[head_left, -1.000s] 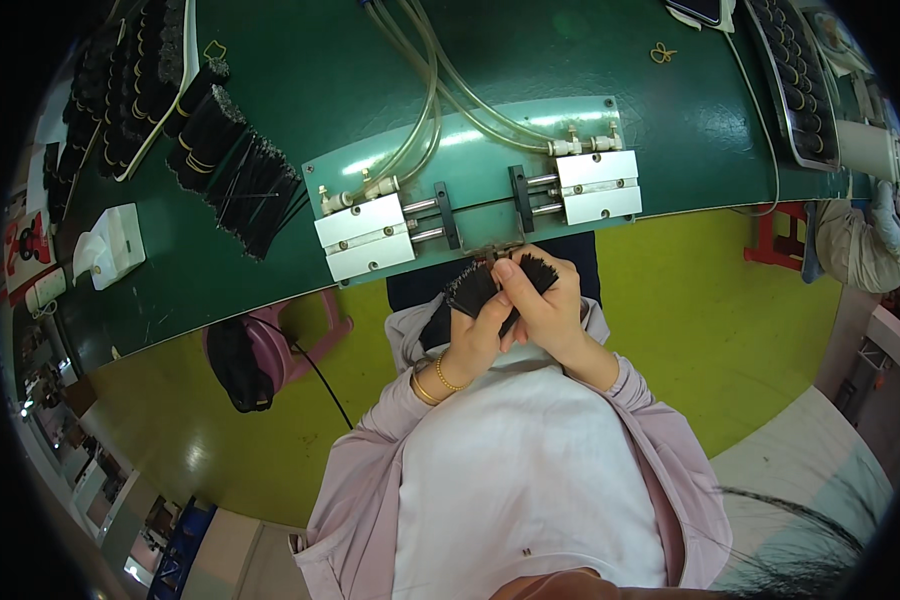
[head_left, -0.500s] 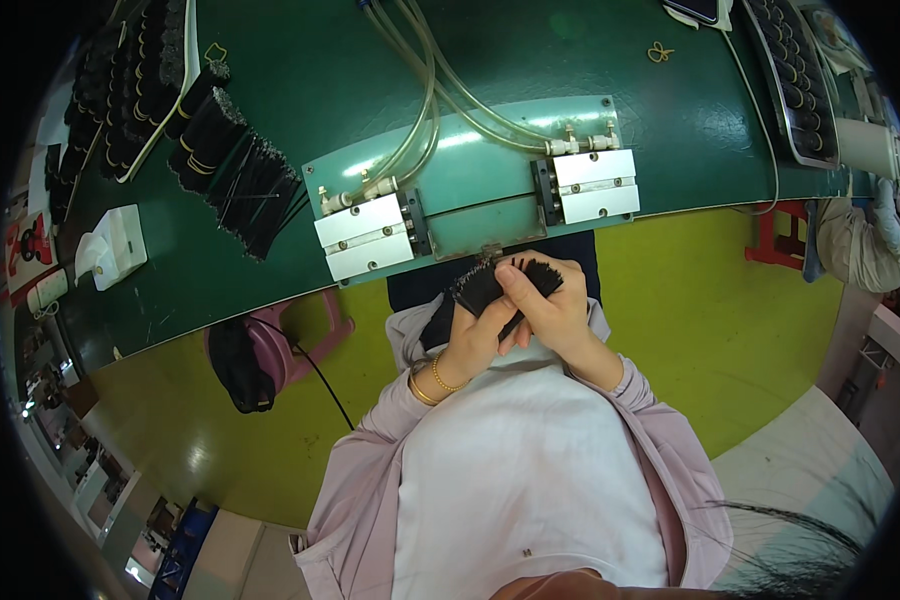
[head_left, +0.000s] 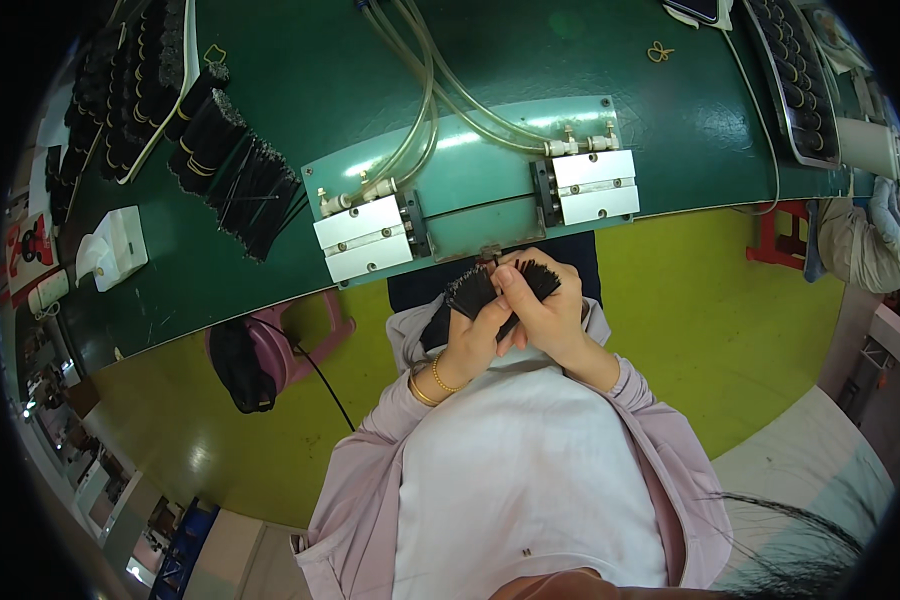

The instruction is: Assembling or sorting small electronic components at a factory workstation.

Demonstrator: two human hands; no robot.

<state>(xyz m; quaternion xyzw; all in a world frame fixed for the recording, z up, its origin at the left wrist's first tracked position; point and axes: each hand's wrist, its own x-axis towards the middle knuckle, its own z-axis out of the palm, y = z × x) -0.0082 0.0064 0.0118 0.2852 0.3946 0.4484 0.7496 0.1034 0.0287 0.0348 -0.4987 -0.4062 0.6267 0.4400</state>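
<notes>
So I've got this bundle of thin black sticks in my hands, a fat fistful of skinny straight pieces all packed side by side. The ends facing up fan out a bit, so the top looks bristly, like a stubby brush head. All matte black, and I can't make out anything finer than that. The bundle sits just below the near edge of the green workbench, right under the small metal tab between the two clamp blocks.

My left hand is wrapped around the bundle from the left, fingers closed on it, with gold bangles at the wrist. My right hand covers it from the right, fingers curled tight over the top of the sticks, thumb pressed in. Both are clamped on the same bundle, touching each other.

On the bench just above the bundle is a lighter green plate with two white metal blocks: the left block and the right block. Clear tubes run from them toward the far side of the bench. Further left on the bench lie more black stick bundles, banded, next to a tray of the same stuff. A white box sits at the bench's left end. Below the bench, left of my hands, there's a pink stool with a black bag on it, on a yellow-green floor.
</notes>
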